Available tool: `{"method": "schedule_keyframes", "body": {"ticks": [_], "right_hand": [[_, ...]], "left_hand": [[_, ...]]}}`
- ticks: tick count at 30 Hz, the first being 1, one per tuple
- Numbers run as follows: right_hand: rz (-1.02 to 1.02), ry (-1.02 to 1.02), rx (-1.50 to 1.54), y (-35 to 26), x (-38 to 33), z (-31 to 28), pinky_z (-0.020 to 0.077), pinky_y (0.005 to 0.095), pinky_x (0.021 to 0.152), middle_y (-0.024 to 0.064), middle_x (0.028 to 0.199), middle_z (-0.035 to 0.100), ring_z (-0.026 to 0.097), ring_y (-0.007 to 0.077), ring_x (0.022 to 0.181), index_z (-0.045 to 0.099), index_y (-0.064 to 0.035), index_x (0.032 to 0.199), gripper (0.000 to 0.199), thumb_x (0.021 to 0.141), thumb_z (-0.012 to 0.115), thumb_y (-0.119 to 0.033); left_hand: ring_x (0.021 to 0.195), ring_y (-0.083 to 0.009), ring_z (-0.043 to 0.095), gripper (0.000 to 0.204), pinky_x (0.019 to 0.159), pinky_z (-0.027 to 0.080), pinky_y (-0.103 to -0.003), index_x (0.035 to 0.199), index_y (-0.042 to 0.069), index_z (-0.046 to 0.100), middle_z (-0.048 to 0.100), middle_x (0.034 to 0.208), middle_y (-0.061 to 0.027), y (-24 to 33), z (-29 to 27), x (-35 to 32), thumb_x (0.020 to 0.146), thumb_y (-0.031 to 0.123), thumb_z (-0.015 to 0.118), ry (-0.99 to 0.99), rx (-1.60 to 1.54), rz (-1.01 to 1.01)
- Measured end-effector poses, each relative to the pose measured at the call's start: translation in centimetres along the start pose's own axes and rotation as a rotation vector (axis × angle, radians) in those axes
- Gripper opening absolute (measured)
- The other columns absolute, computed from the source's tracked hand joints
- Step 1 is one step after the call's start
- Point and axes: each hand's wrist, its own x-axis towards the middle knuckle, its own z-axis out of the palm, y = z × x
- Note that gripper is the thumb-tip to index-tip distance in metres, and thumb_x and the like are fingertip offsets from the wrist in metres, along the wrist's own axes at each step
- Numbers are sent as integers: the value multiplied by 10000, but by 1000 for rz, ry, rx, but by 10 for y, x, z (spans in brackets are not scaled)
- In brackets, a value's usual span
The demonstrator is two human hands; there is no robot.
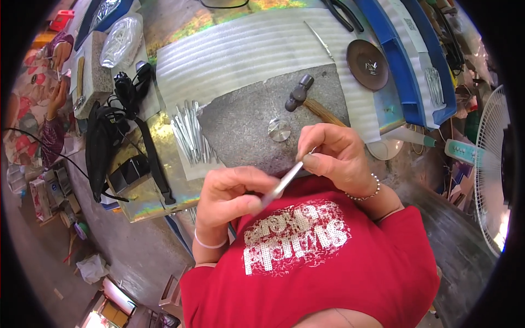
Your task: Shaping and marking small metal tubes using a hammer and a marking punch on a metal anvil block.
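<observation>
In front of my chest, my left hand (232,194) and my right hand (336,156) share a slim silvery metal strip (288,176). It slants up from the left thumb and fingers, smeared by motion at that end. My right thumb and forefinger pinch its upper tip, where a tiny thin bit shows that I cannot make out. Just beyond lies a dark grey stone slab (240,123), bearing a shiny round metal disc (279,130) and a hammer (299,93) with a wooden handle. Left of the slab is a bundle of similar silvery strips (188,134).
A brown dish (367,64) with small metal bits, pliers (344,13) and a blue tray (402,71) are at the right. A white fan (492,169) stands beside the bench. Black straps (150,158) and a stone block (93,65) are left, near another person's hands (57,95).
</observation>
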Motion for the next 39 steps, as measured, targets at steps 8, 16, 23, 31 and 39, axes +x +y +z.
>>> {"method": "schedule_keyframes", "body": {"ticks": [8, 16, 23, 31, 39], "right_hand": [[320, -93, -15, 6, 15, 12, 448, 187, 580, 5, 778, 590, 559, 44, 677, 590, 13, 907, 53, 863, 603, -14], [540, 17, 59, 4, 29, 23, 417, 182, 541, 13, 749, 598, 556, 59, 622, 590, -8, 883, 64, 847, 629, -44], [588, 35, 66, 5, 42, 26, 382, 177, 516, 13, 752, 598, 538, 50, 613, 594, -13, 902, 58, 855, 611, -41], [555, 32, 59, 5, 47, 32, 401, 175, 514, 6, 759, 588, 537, 42, 611, 593, -8, 918, 62, 862, 597, -35], [521, -17, 68, 0, 44, 31, 427, 176, 492, 6, 749, 570, 547, 46, 608, 577, -16, 972, 102, 873, 587, -36]], "left_hand": [[609, -65, 608, 100, 550, 466, -217, 898, -13, 608, 655, 682, -43, -4, 29, 2, 821, 22, 662, 163, 608, -66], [691, -60, 592, 89, 606, 467, -205, 931, -25, 577, 648, 778, -46, -3, 23, 2, 871, 28, 613, 231, 2, -278], [760, -98, 618, 106, 668, 503, -233, 988, -34, 563, 643, 861, -72, -1, 9, 3, 897, 20, 565, 187, -158, -291], [713, -87, 624, 98, 632, 499, -234, 951, -30, 578, 659, 781, -65, -4, 8, 0, 873, 28, 599, 238, 41, -212], [696, -87, 640, 71, 621, 496, -232, 881, -18, 578, 671, 727, -68, 2, 11, 2, 856, 32, 620, 226, 144, -165]]}}
